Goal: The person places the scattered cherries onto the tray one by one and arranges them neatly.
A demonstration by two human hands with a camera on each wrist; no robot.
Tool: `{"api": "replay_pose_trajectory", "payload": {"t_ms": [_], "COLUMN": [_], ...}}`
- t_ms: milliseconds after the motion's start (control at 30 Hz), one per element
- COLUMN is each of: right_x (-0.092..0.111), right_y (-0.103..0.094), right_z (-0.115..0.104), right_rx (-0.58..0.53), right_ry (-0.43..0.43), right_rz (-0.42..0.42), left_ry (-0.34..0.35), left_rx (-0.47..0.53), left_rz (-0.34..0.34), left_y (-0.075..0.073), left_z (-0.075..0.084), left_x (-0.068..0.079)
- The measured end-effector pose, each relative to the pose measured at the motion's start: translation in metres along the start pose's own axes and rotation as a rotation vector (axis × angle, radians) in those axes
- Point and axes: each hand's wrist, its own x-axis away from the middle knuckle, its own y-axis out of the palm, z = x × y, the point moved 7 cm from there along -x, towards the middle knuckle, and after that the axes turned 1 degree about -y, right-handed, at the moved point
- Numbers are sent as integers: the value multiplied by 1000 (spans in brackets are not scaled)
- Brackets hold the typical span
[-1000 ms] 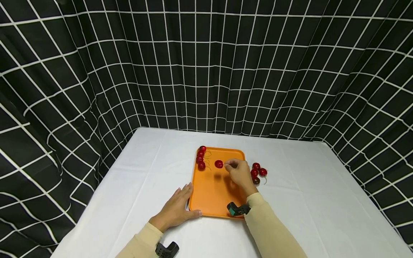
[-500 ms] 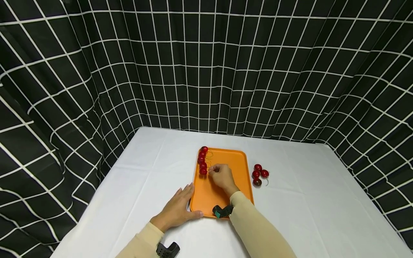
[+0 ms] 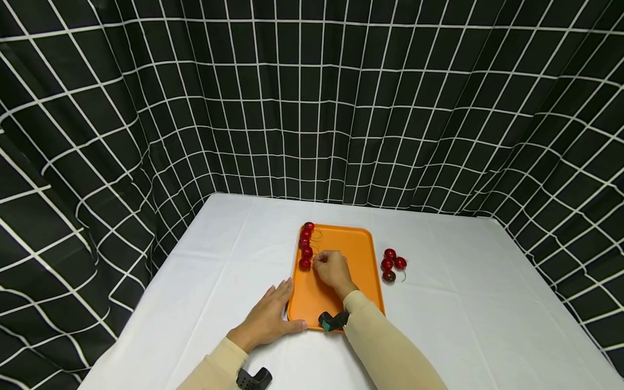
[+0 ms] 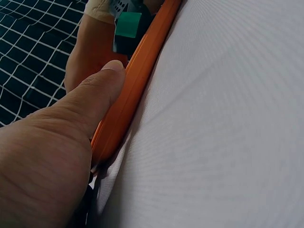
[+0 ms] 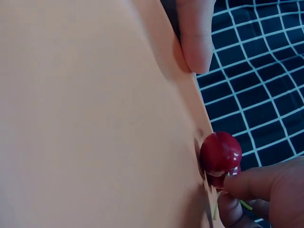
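Note:
An orange tray lies on the white cloth. Along its left edge runs a row of red cherries, their thin stems pointing right. The nearest cherry sits at the tray's edge in the right wrist view. My right hand pinches its green stem between thumb and forefinger. My left hand rests at the tray's near left corner. Its fingers lie against the left side, and the straight thumb touches the front rim. Whether the cherry bears on the tray's floor or its rim I cannot tell.
Right of the tray, several more cherries lie loose on the white tablecloth, one of them darker. A black curtain with white grid lines stands behind the table and at both sides.
My right hand has carried a cherry by its stem leftward across the tray to the near end of the row, then slightly lower. The left hand stays at the corner.

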Motion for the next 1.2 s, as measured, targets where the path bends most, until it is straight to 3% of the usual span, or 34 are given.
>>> {"api": "replay_pose_trajectory", "payload": {"t_ms": [533, 1200], "right_x": [1, 3], "right_y": [2, -5], "right_z": [-3, 2], "right_rx": [35, 61], "right_ry": [-15, 2], "right_rz": [-3, -69], "left_ry": [12, -2], "left_rx": [-21, -9], "left_rz": [3, -4], "left_y": [2, 3], "left_z": [0, -1], "left_x": [-1, -2]}}
